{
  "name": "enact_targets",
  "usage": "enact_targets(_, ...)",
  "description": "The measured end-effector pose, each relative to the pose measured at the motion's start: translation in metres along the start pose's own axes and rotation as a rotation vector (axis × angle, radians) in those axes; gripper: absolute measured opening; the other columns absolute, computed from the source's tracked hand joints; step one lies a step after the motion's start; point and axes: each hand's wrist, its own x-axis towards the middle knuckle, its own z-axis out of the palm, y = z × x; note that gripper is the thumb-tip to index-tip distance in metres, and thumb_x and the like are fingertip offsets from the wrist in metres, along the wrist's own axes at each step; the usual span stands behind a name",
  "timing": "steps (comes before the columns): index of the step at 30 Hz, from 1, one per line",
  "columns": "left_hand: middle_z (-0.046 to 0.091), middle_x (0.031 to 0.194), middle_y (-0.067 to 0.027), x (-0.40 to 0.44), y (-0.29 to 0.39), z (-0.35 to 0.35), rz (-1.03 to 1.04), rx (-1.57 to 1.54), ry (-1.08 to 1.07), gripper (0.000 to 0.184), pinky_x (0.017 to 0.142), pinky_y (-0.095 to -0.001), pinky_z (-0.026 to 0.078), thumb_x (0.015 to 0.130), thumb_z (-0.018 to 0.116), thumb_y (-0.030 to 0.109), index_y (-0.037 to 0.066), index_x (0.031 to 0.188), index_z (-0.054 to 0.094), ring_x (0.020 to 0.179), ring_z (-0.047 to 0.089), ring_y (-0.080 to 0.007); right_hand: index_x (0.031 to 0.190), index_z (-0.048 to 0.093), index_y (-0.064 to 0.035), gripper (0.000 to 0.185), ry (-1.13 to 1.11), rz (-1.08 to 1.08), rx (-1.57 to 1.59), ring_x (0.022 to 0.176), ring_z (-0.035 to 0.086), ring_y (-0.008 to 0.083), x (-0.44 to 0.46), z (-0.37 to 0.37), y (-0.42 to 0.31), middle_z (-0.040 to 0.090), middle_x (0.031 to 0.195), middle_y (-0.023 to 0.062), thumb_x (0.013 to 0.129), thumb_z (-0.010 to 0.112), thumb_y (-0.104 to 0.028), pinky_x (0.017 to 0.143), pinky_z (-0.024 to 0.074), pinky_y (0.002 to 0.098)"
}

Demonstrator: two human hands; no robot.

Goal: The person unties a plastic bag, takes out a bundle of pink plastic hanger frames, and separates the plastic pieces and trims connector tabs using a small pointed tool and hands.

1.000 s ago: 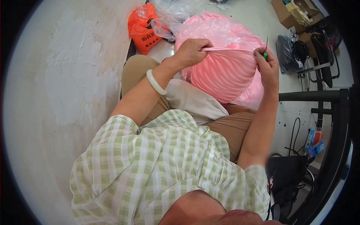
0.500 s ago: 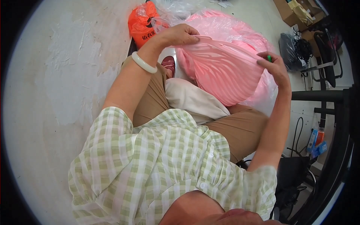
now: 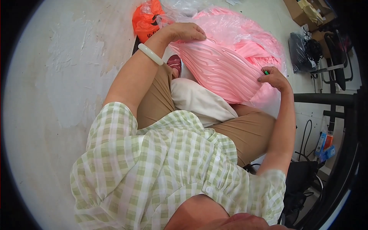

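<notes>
Pink pleated fabric [image 3: 222,69] is stretched between my two hands above my lap. My left hand [image 3: 188,32], below a pale bangle, pinches its upper left edge. My right hand [image 3: 276,78] pinches the right edge and also has a small green object [image 3: 266,73] between its fingers, its kind too small to make out. The fabric hangs in curved ridges over a larger pink heap in clear plastic [image 3: 245,28]. A white cloth [image 3: 199,100] lies across my lap, under the lower left side of the pink fabric.
An orange plastic bag [image 3: 146,23] stands beyond my left arm. At the right are a black metal frame [image 3: 324,99], a dark plastic-wrapped bundle [image 3: 301,53] and cardboard boxes [image 3: 297,13]. Small blue boxes [image 3: 326,152] and cables lie lower right.
My right hand has moved down and a little left, and the green object shows more. The fabric has shifted left and slackened, its ridges now running more lengthwise. My left hand keeps its pinch.
</notes>
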Motion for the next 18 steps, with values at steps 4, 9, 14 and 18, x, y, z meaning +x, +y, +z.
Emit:
enact_targets(4,0.058,0.076,0.0038,0.001,-0.006,-0.001,-0.006,0.072,0.120,0.025,0.061,-0.0194,0.040,0.084,0.053,0.024,0.003,0.093,0.063,0.066,0.048,-0.0037,0.065,0.060,-0.0039,0.013,-0.001,0.060,-0.045,0.054,0.040,0.0073,-0.001,-0.003,0.012,0.046,0.058,-0.0039,0.059,0.069,-0.011,0.050,0.0318,0.0246)
enact_targets(9,0.057,0.073,0.0033,0.001,0.003,0.001,0.023,0.155,0.151,0.028,0.062,-0.0214,0.040,0.083,0.053,0.026,0.001,0.092,0.063,0.067,0.047,-0.0058,0.066,0.061,-0.0036,0.014,0.056,0.091,-0.081,0.055,0.041,0.0073,0.010,-0.009,0.044,0.048,0.059,-0.0039,0.059,0.070,-0.011,0.051,0.0335,0.0249)
enact_targets(14,0.055,0.073,0.0039,-0.011,0.020,-0.026,0.151,0.325,0.300,0.030,0.064,-0.0221,0.040,0.083,0.054,0.029,0.001,0.090,0.061,0.068,0.046,-0.0064,0.066,0.059,-0.0037,0.014,0.388,-0.204,0.060,0.056,0.037,0.0050,-0.001,-0.032,0.032,0.042,0.058,-0.0072,0.065,0.071,-0.012,0.051,0.0308,0.0227)
enact_targets(18,0.058,0.077,0.0005,-0.021,0.057,-0.075,0.258,0.384,0.419,0.027,0.066,-0.0261,0.043,0.083,0.057,0.030,0.006,0.094,0.063,0.071,0.049,-0.0092,0.071,0.062,-0.0060,0.008,0.570,-0.466,0.032,0.055,0.034,0.0008,-0.035,-0.080,-0.010,0.044,0.060,-0.0100,0.071,0.069,-0.008,0.049,0.0260,0.0181)
